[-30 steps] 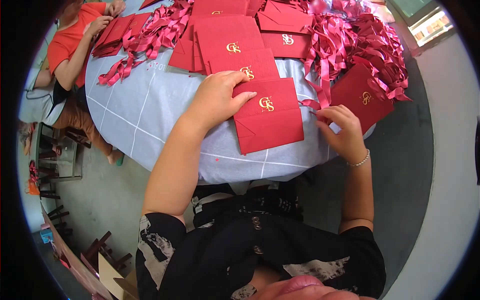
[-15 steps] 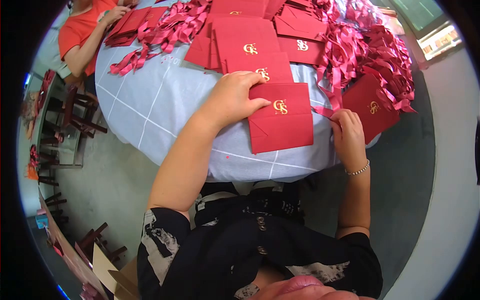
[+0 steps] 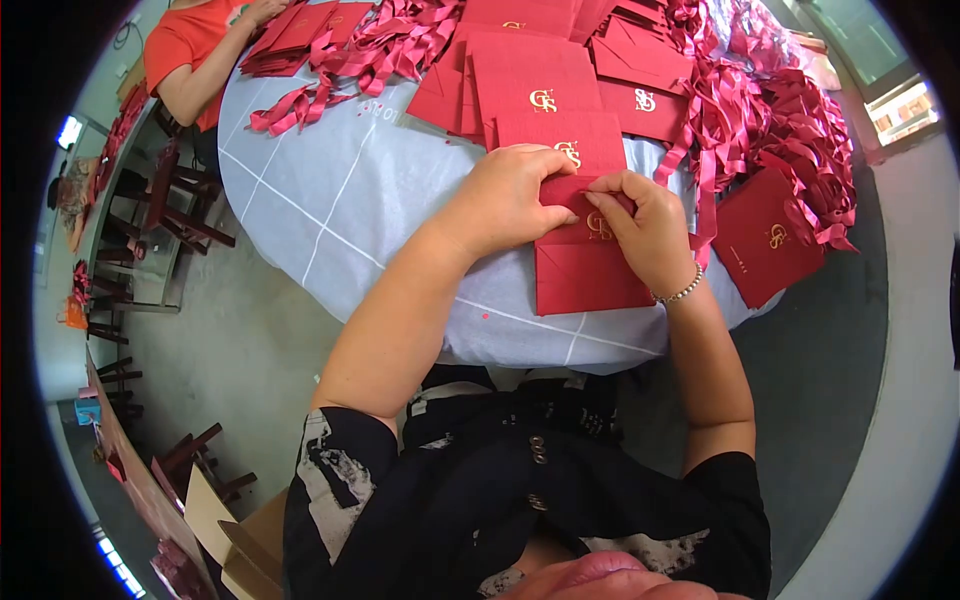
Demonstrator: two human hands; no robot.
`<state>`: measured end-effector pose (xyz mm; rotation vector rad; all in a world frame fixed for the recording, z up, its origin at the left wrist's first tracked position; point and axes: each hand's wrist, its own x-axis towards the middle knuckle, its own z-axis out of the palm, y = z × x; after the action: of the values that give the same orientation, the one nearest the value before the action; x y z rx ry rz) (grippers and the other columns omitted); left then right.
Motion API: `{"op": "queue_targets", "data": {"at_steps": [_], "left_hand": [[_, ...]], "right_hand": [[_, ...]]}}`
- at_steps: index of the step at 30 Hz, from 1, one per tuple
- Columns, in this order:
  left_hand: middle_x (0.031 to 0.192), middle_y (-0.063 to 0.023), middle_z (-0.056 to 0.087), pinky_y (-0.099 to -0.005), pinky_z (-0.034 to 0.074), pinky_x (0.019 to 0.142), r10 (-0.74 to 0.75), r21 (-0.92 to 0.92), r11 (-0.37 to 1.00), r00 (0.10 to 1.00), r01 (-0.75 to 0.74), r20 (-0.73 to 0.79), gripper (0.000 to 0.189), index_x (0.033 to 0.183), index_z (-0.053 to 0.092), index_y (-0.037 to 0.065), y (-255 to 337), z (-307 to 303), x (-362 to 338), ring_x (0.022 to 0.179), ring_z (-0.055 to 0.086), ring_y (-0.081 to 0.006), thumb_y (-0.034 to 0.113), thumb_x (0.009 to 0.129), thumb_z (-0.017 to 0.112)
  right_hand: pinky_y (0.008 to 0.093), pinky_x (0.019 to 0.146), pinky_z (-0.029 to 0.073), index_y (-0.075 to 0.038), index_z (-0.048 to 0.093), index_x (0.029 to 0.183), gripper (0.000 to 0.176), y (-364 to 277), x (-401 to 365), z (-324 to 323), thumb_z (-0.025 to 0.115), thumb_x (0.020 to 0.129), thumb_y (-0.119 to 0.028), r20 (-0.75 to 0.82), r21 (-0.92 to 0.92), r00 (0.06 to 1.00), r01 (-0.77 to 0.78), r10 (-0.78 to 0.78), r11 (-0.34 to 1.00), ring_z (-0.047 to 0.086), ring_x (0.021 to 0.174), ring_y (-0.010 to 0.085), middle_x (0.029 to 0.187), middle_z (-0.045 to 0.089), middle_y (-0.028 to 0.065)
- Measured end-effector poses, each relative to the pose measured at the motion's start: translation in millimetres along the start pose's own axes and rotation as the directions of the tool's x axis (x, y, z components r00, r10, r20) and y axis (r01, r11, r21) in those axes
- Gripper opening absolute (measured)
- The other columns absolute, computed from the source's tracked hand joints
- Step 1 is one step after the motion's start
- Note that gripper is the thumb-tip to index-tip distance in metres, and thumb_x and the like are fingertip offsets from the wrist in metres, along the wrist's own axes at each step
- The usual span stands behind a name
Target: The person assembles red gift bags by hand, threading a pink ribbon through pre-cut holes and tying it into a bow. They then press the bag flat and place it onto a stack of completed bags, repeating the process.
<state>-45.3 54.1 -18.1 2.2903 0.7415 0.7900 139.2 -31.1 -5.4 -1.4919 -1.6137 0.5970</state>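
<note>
Left grip [image 3: 512, 197] was spread over the upper left of a flat red paper bag with gold monogram [image 3: 590, 282]; right grip [image 3: 652, 225] met its top, pinch unclear; bag lay on the blue cloth-covered counter [image 3: 400, 195]

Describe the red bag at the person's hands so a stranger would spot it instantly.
Find the blue-clothed table, then its near edge before the person in black. There, a flat red bag lies just nearer than the overlapping red bags. Unlike any neighbour, it has both the left hand and the right hand over it.
</note>
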Motion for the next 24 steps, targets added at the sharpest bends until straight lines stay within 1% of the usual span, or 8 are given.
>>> {"op": "queue_targets", "data": {"at_steps": [2,4,8,11,13,20,22,24], "left_hand": [[0.105,-0.0165,0.07,-0.037,0.053,0.089,-0.005,0.009,1.0,1.0,0.005,0.003,0.043,0.106,0.067,-0.001,-1,2,0,0.1,0.067,-0.0318,0.014,0.07,0.084],[0.101,-0.017,0.07,-0.0431,0.053,0.089,0.038,0.04,0.999,0.998,-0.036,-0.04,0.039,0.101,0.069,0.0,-2,4,1,0.1,0.066,-0.0351,0.017,0.069,0.081],[0.101,-0.0172,0.07,-0.0434,0.053,0.089,0.046,0.046,0.998,0.998,-0.044,-0.044,0.038,0.101,0.069,0.0,-4,4,0,0.1,0.066,-0.0354,0.016,0.068,0.081],[0.101,-0.0176,0.07,-0.0435,0.052,0.089,0.024,0.006,1.0,0.999,-0.024,-0.033,0.037,0.101,0.069,0.0,-3,3,1,0.1,0.066,-0.036,0.014,0.069,0.08],[0.103,-0.0172,0.07,-0.0364,0.053,0.088,-0.011,-0.02,1.0,1.0,0.011,0.006,0.038,0.105,0.067,-0.002,-2,1,0,0.099,0.067,-0.0308,0.008,0.071,0.079],[0.104,-0.0161,0.07,-0.0349,0.053,0.089,-0.038,-0.13,0.991,0.999,0.033,-0.033,0.036,0.106,0.067,-0.003,-7,11,0,0.1,0.068,-0.0268,0.0,0.072,0.077],[0.103,-0.016,0.069,-0.0341,0.053,0.088,-0.005,-0.117,0.993,0.999,0.0,-0.048,0.034,0.106,0.067,-0.003,-4,9,0,0.098,0.068,-0.0271,-0.002,0.073,0.075],[0.102,-0.0156,0.069,-0.0335,0.053,0.087,0.003,-0.16,0.987,0.999,-0.01,-0.041,0.032,0.105,0.067,-0.002,-1,9,0,0.097,0.068,-0.0267,-0.004,0.073,0.074]], "right_hand": [[0.0303,0.059,0.052,0.002,0.069,0.093,0.008,6,1,5,0.069,0.091,-0.006,-0.018,0.014,1.0,-0.022,0.022,1.0,0.067,0.064,0.0146,0.076,0.068,0.0106],[0.0317,0.056,0.05,0.0,0.07,0.09,0.006,14,2,9,0.07,0.09,-0.005,-0.025,-0.038,0.995,0.091,-0.092,0.995,0.065,0.06,0.0174,0.075,0.065,0.0099],[0.0335,0.055,0.048,0.0,0.07,0.088,0.006,12,4,13,0.071,0.088,-0.006,-0.046,-0.063,0.995,0.089,-0.092,0.994,0.063,0.059,0.0211,0.075,0.063,0.0104],[0.0353,0.059,0.049,0.0,0.07,0.087,0.007,12,7,14,0.072,0.086,-0.007,-0.074,-0.179,0.978,0.181,-0.196,0.967,0.064,0.063,0.024,0.076,0.064,0.0121],[0.0375,0.062,0.05,-0.001,0.071,0.086,0.007,12,8,14,0.073,0.084,-0.007,-0.058,-0.153,0.989,0.129,-0.139,0.98,0.065,0.068,0.0283,0.077,0.064,0.0136],[0.0414,0.065,0.051,0.0,0.068,0.084,0.006,12,8,20,0.07,0.083,-0.006,-0.126,-0.276,0.95,0.243,-0.285,0.93,0.064,0.072,0.0328,0.077,0.063,0.0142],[0.0431,0.065,0.052,-0.001,0.063,0.082,0.006,8,5,25,0.066,0.083,-0.006,-0.113,-0.488,0.898,0.323,-0.425,0.811,0.063,0.074,0.0329,0.078,0.06,0.0141],[0.0439,0.066,0.053,-0.003,0.059,0.081,0.006,3,5,29,0.064,0.082,-0.007,-0.082,-0.566,0.909,0.294,-0.408,0.77,0.063,0.077,0.0333,0.079,0.058,0.0145]]}}
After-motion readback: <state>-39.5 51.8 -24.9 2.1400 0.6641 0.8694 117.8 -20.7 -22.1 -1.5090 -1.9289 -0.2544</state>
